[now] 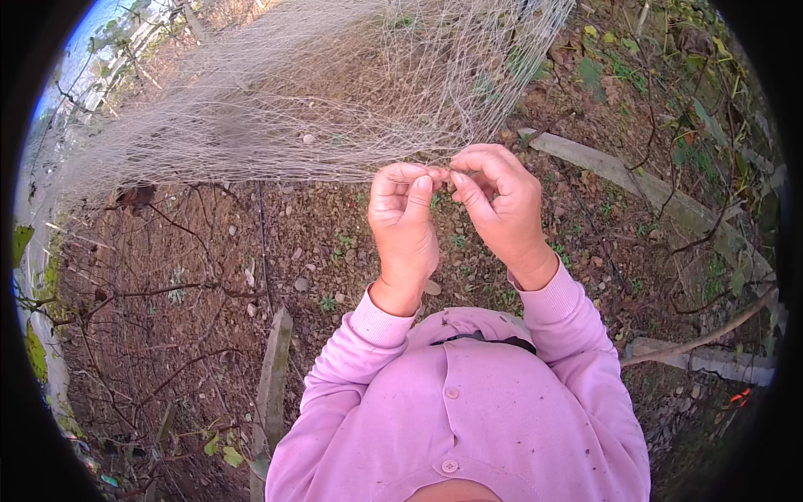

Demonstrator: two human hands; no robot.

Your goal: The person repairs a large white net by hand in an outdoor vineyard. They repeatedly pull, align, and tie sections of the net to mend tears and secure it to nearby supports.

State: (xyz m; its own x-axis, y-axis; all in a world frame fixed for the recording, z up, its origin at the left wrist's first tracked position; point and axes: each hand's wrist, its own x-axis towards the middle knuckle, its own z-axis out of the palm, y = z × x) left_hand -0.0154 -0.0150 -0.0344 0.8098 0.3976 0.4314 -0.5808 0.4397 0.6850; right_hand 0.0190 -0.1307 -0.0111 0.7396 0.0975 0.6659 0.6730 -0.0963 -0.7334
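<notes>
Two hands, your left hand (403, 219) and your right hand (503, 203), hold a closed, pinching grip on the near edge of the pale net (293, 130), which spreads ahead of both, equally close to each, its long edge stretching toward your left.

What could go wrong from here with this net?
The fine net might slip from the left hand or right hand, since only fingertips appear to pinch it. Its loose, bunched strands could tangle further, or snag on the bare stems close to its lower edge.
</notes>
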